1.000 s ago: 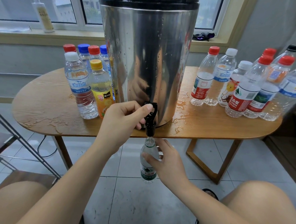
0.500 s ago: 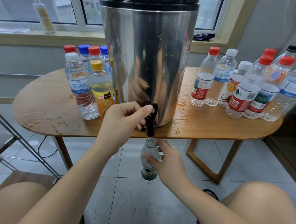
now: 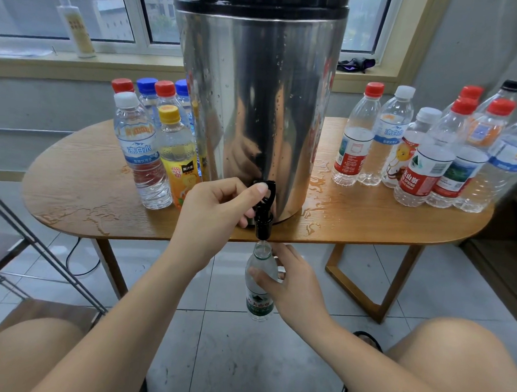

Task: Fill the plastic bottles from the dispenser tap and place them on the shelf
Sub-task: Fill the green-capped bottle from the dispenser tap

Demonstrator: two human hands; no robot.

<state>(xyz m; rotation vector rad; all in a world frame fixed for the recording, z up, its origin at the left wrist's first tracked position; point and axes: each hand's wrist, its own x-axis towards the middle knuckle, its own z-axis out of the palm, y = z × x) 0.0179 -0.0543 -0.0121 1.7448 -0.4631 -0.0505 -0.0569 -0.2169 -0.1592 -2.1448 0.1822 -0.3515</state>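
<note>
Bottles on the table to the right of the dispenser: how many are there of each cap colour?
Red caps: 4
White caps: 3
Black cap: 1
Total: 8 bottles

An oval wooden table (image 3: pixel 72 186), wet in patches, spans the middle on angled wooden legs. Pale grey floor tiles (image 3: pixel 236 359) fill six o'clock. At twelve o'clock, white-framed windows (image 3: pixel 81 6) admit dull daylight above a yellowish sill (image 3: pixel 48 65). A grey wall (image 3: pixel 469 42) stands at two o'clock and a slanting metal frame (image 3: pixel 39 244) at nine.
</note>
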